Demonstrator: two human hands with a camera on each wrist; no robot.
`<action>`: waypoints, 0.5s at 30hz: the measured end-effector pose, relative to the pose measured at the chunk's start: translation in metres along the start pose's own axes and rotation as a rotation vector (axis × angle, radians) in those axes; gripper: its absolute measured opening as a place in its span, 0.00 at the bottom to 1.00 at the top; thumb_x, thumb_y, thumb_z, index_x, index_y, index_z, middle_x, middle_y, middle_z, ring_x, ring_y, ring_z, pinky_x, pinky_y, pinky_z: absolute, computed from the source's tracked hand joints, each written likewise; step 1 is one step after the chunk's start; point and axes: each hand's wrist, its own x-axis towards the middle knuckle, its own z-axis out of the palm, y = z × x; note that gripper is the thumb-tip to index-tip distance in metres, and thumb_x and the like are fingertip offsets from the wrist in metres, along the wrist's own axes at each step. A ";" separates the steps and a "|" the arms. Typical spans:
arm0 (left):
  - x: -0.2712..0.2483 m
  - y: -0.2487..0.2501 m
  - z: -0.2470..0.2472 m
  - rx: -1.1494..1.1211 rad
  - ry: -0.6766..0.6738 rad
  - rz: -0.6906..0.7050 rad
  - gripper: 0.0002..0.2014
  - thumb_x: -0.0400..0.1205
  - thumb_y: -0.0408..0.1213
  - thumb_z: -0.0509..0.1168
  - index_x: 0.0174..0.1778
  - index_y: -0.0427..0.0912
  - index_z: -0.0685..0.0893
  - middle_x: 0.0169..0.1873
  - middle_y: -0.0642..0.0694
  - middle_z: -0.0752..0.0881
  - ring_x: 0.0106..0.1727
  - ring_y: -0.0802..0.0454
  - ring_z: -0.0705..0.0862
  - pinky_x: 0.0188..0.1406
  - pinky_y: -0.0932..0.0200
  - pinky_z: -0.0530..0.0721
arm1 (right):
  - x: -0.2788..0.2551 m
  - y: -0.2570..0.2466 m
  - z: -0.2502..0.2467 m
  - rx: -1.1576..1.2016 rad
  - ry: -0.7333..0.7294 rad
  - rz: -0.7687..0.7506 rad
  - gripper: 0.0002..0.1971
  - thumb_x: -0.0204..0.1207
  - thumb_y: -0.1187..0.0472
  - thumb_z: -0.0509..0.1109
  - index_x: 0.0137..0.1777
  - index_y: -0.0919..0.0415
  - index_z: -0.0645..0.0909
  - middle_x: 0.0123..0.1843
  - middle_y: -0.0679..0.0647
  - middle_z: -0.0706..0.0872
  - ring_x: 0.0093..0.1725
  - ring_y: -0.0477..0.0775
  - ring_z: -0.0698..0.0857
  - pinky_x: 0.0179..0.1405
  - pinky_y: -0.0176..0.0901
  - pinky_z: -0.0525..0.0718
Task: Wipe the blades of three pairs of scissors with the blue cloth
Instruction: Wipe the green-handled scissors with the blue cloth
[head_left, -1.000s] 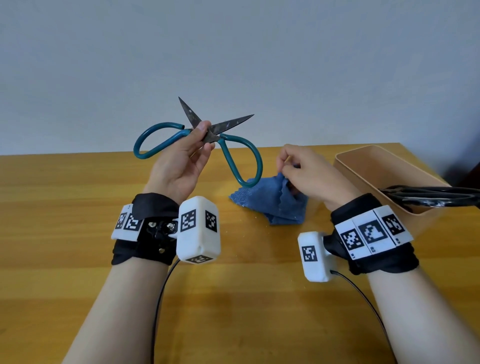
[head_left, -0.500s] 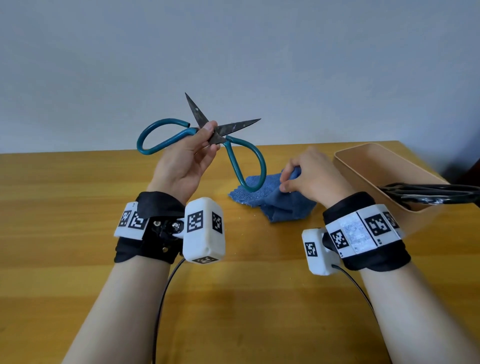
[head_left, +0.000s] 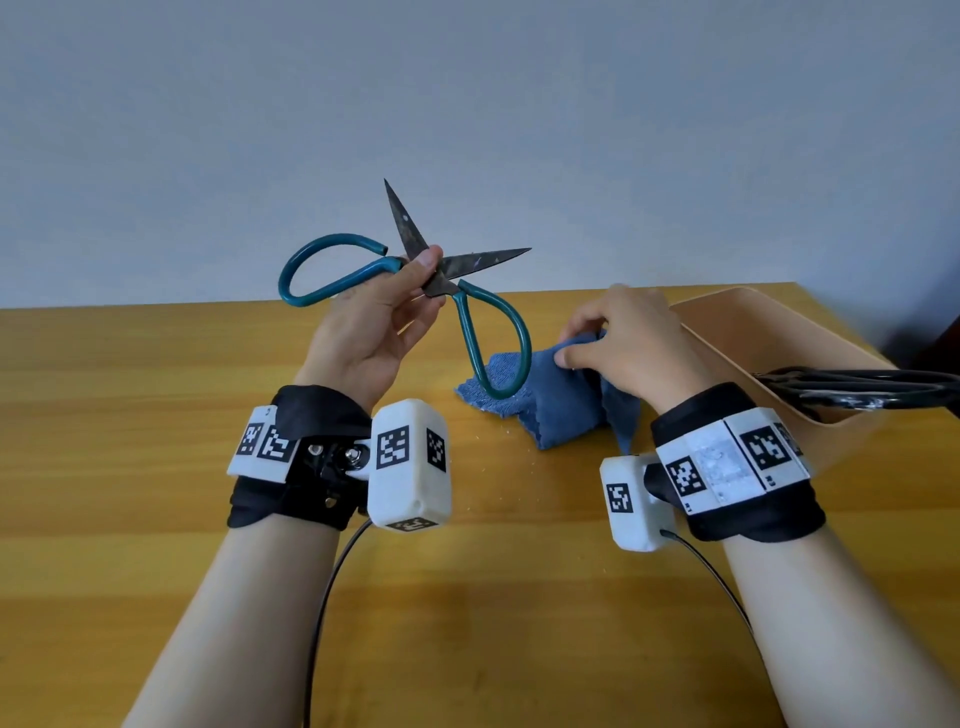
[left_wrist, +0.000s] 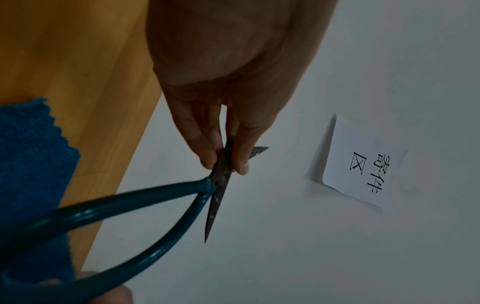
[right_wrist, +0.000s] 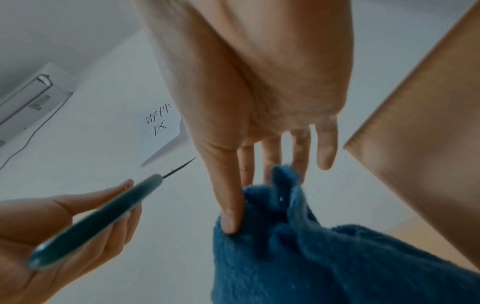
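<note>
The teal-handled scissors (head_left: 415, 291) are held up above the desk (head_left: 156, 415), to the left of the blue cloth (head_left: 550, 410) and a little higher. The left hand (head_left: 371, 332) pinches them at the pivot, thumb on one side and fingers on the other, as the left wrist view shows plainly. The blades (head_left: 467, 262) stand wide apart, one pointing up, the other out toward the right. Both are dark, dull metal, mottled and spotted, with fine points; the large looped handles are wrapped in a glossy teal coating.

The right hand (head_left: 623, 353) is curled over the blue cloth, thumb pressed into a bunched fold with fingers behind it, so it is gathering the fabric up off the desk. Part of the cloth still lies on the desk beneath the lower handle loop.

The scissors look stiff and fairly heavy, and the open edges and tips are the hazard; the pivot or the handle shanks seem the safest hold, and wiping away from the edge, spine to tip, seems wise. The cloth is soft, thick terry and should fold into a pad over the fingers.

Right of the cloth stands a tan box (head_left: 727, 332), with dark scissors (head_left: 857, 389) resting across its near rim.
</note>
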 end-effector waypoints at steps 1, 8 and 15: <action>0.000 0.000 0.000 0.020 -0.004 0.003 0.07 0.81 0.35 0.74 0.53 0.40 0.90 0.46 0.49 0.93 0.41 0.59 0.90 0.47 0.68 0.89 | 0.000 -0.001 -0.001 0.031 0.040 -0.027 0.03 0.69 0.53 0.81 0.39 0.46 0.89 0.49 0.49 0.81 0.53 0.51 0.78 0.50 0.49 0.79; -0.003 -0.002 0.003 0.186 -0.073 0.007 0.07 0.82 0.39 0.73 0.53 0.44 0.92 0.44 0.50 0.93 0.39 0.59 0.87 0.43 0.69 0.87 | 0.004 -0.004 -0.002 0.434 0.200 0.036 0.04 0.80 0.56 0.70 0.47 0.55 0.81 0.39 0.53 0.87 0.38 0.47 0.81 0.39 0.44 0.77; -0.005 -0.003 0.005 0.337 -0.133 -0.016 0.07 0.83 0.43 0.71 0.54 0.47 0.91 0.42 0.50 0.92 0.38 0.59 0.87 0.48 0.64 0.84 | 0.007 -0.004 -0.005 0.695 0.287 0.123 0.06 0.83 0.58 0.68 0.50 0.62 0.81 0.41 0.45 0.81 0.42 0.43 0.80 0.49 0.43 0.80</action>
